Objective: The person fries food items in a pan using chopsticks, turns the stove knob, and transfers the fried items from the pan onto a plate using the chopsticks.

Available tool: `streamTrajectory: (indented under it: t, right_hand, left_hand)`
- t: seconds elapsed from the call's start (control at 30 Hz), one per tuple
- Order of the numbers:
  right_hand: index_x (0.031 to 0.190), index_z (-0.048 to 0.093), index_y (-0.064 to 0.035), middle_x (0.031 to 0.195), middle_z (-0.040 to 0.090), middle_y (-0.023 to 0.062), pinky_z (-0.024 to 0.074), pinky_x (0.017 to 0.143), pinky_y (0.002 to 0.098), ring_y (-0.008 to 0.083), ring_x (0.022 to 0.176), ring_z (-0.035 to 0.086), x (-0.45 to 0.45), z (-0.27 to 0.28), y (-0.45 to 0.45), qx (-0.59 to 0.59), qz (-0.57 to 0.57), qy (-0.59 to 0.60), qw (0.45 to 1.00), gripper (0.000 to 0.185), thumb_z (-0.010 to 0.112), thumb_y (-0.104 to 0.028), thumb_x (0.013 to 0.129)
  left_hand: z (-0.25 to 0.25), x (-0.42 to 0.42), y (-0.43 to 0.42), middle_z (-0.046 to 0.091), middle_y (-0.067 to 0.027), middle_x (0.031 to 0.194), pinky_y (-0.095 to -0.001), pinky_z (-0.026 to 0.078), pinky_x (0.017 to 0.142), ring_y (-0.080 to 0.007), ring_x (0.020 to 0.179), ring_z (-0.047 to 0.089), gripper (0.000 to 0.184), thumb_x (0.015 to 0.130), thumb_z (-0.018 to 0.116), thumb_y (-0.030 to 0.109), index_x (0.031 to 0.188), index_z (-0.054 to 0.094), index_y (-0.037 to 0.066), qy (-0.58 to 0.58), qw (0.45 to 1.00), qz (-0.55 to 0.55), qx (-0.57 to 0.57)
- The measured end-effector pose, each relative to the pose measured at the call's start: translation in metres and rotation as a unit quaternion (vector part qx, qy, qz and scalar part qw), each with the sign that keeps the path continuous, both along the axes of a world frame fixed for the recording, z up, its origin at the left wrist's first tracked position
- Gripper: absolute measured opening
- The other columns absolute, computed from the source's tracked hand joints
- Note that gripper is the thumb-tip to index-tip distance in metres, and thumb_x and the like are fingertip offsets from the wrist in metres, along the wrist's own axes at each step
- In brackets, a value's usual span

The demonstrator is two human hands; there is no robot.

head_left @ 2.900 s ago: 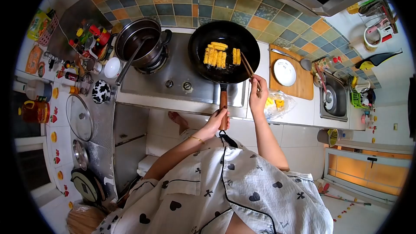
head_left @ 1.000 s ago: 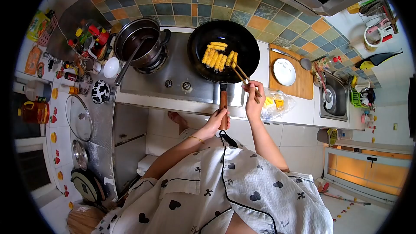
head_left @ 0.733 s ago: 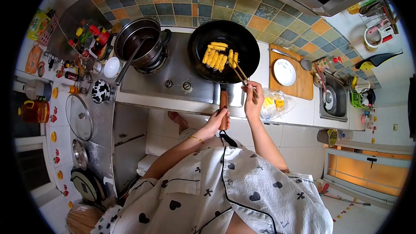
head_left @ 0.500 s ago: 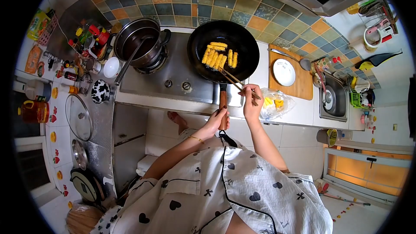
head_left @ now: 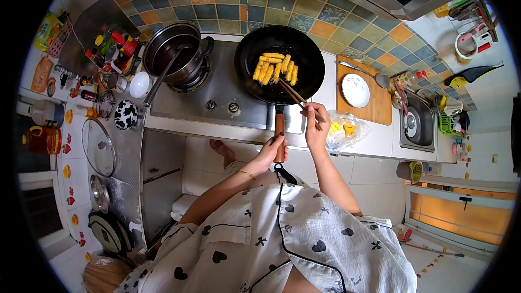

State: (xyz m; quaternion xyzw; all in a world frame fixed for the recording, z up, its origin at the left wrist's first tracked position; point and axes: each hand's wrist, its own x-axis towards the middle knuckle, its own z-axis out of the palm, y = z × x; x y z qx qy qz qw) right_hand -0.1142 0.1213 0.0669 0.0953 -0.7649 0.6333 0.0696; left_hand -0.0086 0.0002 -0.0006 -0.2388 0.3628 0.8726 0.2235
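Note:
A black frying pan (head_left: 309,57) stands on the stove with several golden sticks of food (head_left: 268,69) in it, grouped left of and around the pan's middle. My left hand (head_left: 273,150) is closed around the pan's brown wooden handle (head_left: 280,123). On the right, my right hand (head_left: 316,126) grips wooden chopsticks (head_left: 294,96). Their tips reach into the pan and are at the lower ends of the sticks near the middle; whether they pinch one is too small to tell. A clear plastic bag with yellow pieces (head_left: 347,130) lies just right of my right hand.
Left of the pan, a steel pot (head_left: 175,70) with a ladle stands on the other burner. A white plate (head_left: 356,90) and a spatula (head_left: 382,80) rest on a wooden board (head_left: 381,109). Farther right is a sink (head_left: 426,138). Bottles and a glass lid (head_left: 99,146) are at the left.
The chopsticks have moved left and down from the pan's right side. The sticks once apart at the right now lie closer to the others, and one from the row has shifted right. My left hand stays put.

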Motion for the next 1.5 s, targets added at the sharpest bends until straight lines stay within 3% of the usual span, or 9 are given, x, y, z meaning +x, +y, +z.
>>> streamTrajectory:
  t: [0.37, 0.6, 0.7, 0.87, 1.1, 1.33, 1.43, 1.5]
  right_hand:
    - [0.099, 0.065, 0.001, 0.091, 0.067, 0.0118, 0.0497, 0.073, 0.0279, 0.0182, 0.08, 0.066, 0.003, 0.004, -0.015, 0.036, 0.073, -0.022, 0.996, 0.015, 0.057, -0.011, 0.095]
    - [0.098, 0.065, -0.0001, 0.086, 0.064, 0.0116, 0.0493, 0.071, 0.03, 0.0198, 0.077, 0.064, -0.003, 0.001, -0.005, 0.051, 0.012, 0.033, 0.998, 0.015, 0.056, -0.011, 0.095]
    - [0.099, 0.062, 0.0029, 0.089, 0.066, 0.0112, 0.0511, 0.076, 0.0279, 0.018, 0.084, 0.067, -0.004, 0.007, 0.004, 0.097, -0.001, 0.058, 0.994, 0.017, 0.055, -0.012, 0.097]
    - [0.106, 0.063, -0.0027, 0.096, 0.064, 0.0148, 0.0494, 0.079, 0.0327, 0.029, 0.089, 0.064, -0.018, 0.017, 0.003, 0.144, 0.012, 0.099, 0.985, 0.016, 0.055, -0.01, 0.095]
    - [0.107, 0.063, -0.002, 0.097, 0.064, 0.0153, 0.049, 0.081, 0.0323, 0.031, 0.092, 0.064, -0.036, 0.006, 0.005, 0.164, 0.061, 0.102, 0.979, 0.017, 0.054, -0.011, 0.095]
    - [0.099, 0.062, -0.0001, 0.09, 0.065, 0.0134, 0.0514, 0.072, 0.0316, 0.021, 0.082, 0.067, -0.012, 0.006, 0.018, 0.066, 0.003, 0.047, 0.997, 0.014, 0.053, -0.01, 0.096]
    - [0.097, 0.059, -0.0001, 0.087, 0.064, 0.0126, 0.0512, 0.07, 0.032, 0.0212, 0.081, 0.067, -0.004, 0.007, 0.017, 0.024, -0.04, 0.019, 0.999, 0.012, 0.052, -0.01, 0.096]
    - [0.097, 0.058, -0.0005, 0.086, 0.062, 0.0125, 0.0503, 0.068, 0.0317, 0.0214, 0.078, 0.066, 0.001, 0.005, 0.014, 0.059, -0.029, 0.03, 0.997, 0.011, 0.052, -0.009, 0.096]
  left_hand:
    - [0.002, 0.001, 0.0, 0.055, -0.0042, 0.077, -0.0302, 0.052, 0.059, -0.015, 0.062, 0.057, 0.038, 0.099, 0.048, 0.043, 0.102, 0.047, 0.005, 0.007, 1.0, 0.002, -0.009]
    - [-0.003, 0.001, 0.0, 0.055, -0.0042, 0.077, -0.0302, 0.053, 0.061, -0.0145, 0.064, 0.058, 0.039, 0.099, 0.048, 0.043, 0.104, 0.048, 0.004, 0.008, 1.0, -0.003, -0.012]
    - [-0.002, 0.001, 0.0, 0.056, -0.0042, 0.078, -0.0302, 0.053, 0.061, -0.0143, 0.064, 0.058, 0.039, 0.099, 0.048, 0.043, 0.103, 0.048, 0.005, 0.006, 1.0, -0.001, -0.025]
    - [0.001, 0.001, 0.0, 0.056, -0.004, 0.077, -0.0298, 0.052, 0.06, -0.0142, 0.062, 0.058, 0.038, 0.098, 0.049, 0.043, 0.103, 0.049, 0.006, 0.005, 1.0, 0.008, -0.019]
    - [0.003, 0.001, -0.001, 0.055, -0.0029, 0.082, -0.0297, 0.051, 0.065, -0.0145, 0.069, 0.056, 0.037, 0.098, 0.051, 0.041, 0.109, 0.051, 0.005, -0.011, 1.0, -0.003, -0.009]
    - [-0.001, 0.003, -0.003, 0.059, -0.0058, 0.088, -0.0303, 0.052, 0.068, -0.0163, 0.075, 0.06, 0.029, 0.096, 0.056, 0.027, 0.112, 0.05, 0.004, 0.015, 0.999, -0.016, -0.038]
    - [0.005, 0.005, -0.007, 0.061, -0.0091, 0.094, -0.0319, 0.054, 0.072, -0.018, 0.081, 0.063, 0.029, 0.095, 0.056, 0.026, 0.111, 0.047, 0.003, 0.017, 0.998, -0.028, -0.058]
    - [0.009, 0.005, -0.011, 0.062, -0.0102, 0.099, -0.0327, 0.055, 0.075, -0.0189, 0.086, 0.063, 0.03, 0.095, 0.055, 0.025, 0.113, 0.047, 0.002, 0.023, 0.998, -0.035, -0.051]
